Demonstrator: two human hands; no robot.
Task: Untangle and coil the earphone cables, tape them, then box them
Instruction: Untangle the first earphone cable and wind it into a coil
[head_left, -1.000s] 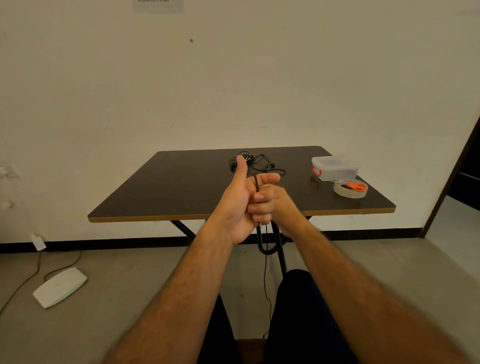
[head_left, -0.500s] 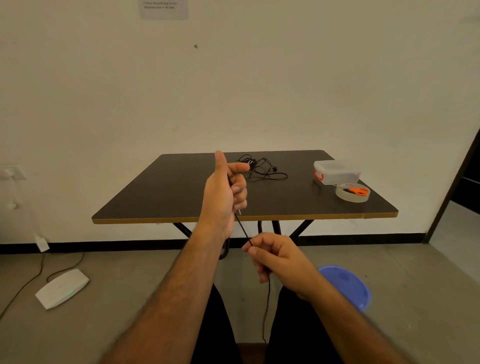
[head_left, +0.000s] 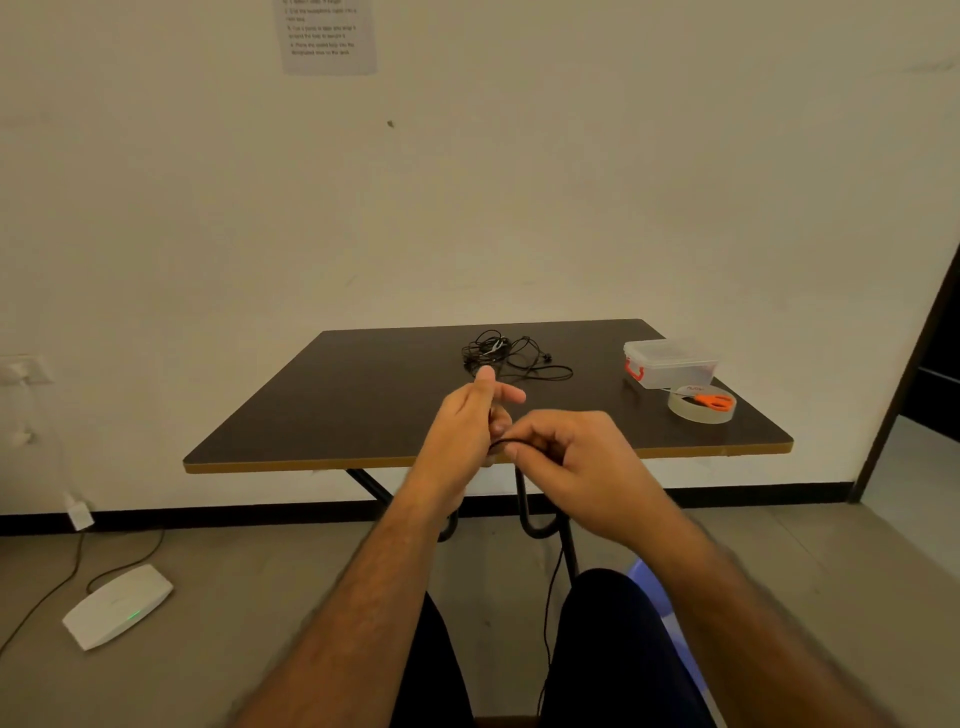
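A white flat router-like device (head_left: 118, 605) with a green light sits on the floor at far left, clear of the dark square table (head_left: 363, 405). In front of the table's near edge, the left hand (head_left: 470, 421) is raised with thumb up and index finger straight, its lower fingers curled round a thin black earphone cable (head_left: 549, 613). The right hand (head_left: 576, 457), just beside it, pinches the same cable and lays it across the left fingers; the loose end hangs down between the knees. By this look, 1 cable is mid-coil. A tangled heap of black earphone cables (head_left: 511, 353) waits at the table's far middle, so untangling, taping and boxing all appear left to do. At right, the clear lidded plastic box with a red clasp (head_left: 670, 361) looks closed; whether anything is inside cannot be told. Orange-handled scissors (head_left: 714, 401) rest on the roll of clear tape (head_left: 701, 413) just in front of it.
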